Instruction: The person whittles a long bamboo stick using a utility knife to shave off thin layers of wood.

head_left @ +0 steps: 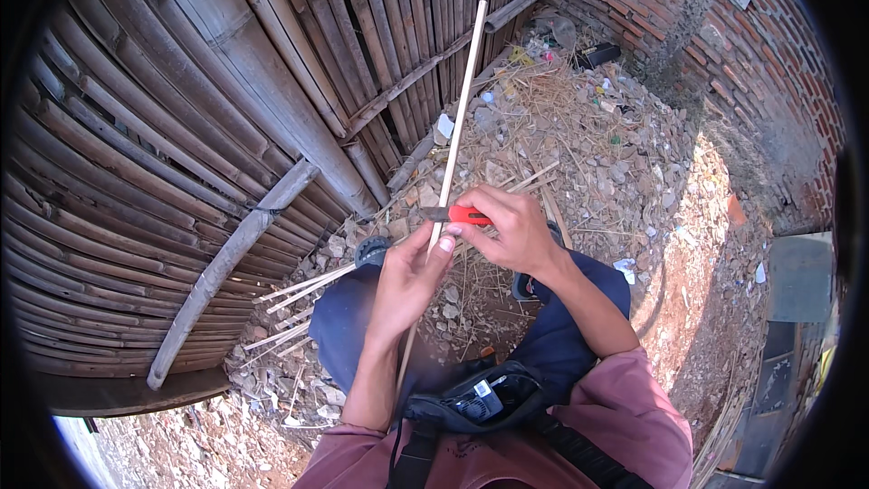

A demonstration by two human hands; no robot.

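A long pale bamboo strip [460, 118] runs up from my lap, tilted a little to the right toward its far end. My left hand [409, 273] pinches it between thumb and fingers near its middle. Just above that grip, my right hand [509, 225] is closed round a red-handled utility knife [469, 215]. Its dark blade lies across the strip and appears to touch it. My right thumb is close to my left thumb at the strip.
More thin bamboo strips [294, 315] lie on the rubble by my knees. A bamboo slat wall [136, 172] rises at the left, a brick wall [769, 81] at the far right. Stones and litter [579, 140] cover the ground. An open black pouch [480, 403] sits at my waist.
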